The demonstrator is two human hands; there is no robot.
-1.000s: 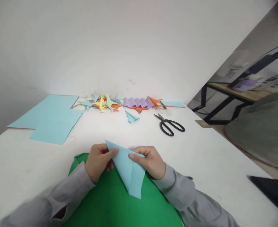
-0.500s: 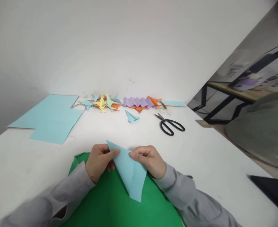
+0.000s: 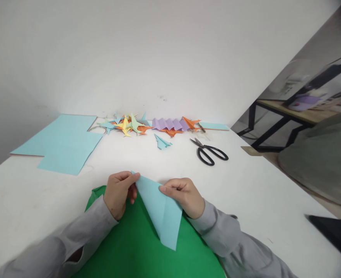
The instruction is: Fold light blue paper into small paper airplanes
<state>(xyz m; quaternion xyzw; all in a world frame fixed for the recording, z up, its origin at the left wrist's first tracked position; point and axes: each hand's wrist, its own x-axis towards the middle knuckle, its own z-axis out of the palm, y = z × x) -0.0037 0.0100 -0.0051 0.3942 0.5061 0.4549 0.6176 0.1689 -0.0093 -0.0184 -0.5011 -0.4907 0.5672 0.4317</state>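
A folded light blue paper (image 3: pixel 159 206) hangs between both hands above a green cloth (image 3: pixel 124 247). My left hand (image 3: pixel 121 191) pinches its pointed upper left corner between thumb and fingers. My right hand (image 3: pixel 183 195) grips the upper right part of the sheet, thumb on top. The paper narrows toward the upper left and ends in a straight edge low on the right. The fingers behind the paper are partly hidden.
Black-handled scissors (image 3: pixel 208 151) lie beyond my right hand, with a small blue paper plane (image 3: pixel 162 142) to their left. Folded paper figures (image 3: pixel 127 125) and a pleated purple paper (image 3: pixel 169 124) line the wall. Large blue sheets (image 3: pixel 69 143) lie at the left.
My left hand has slid up and left along the paper's edge to its pointed corner. My right hand keeps its hold in nearly the same place.
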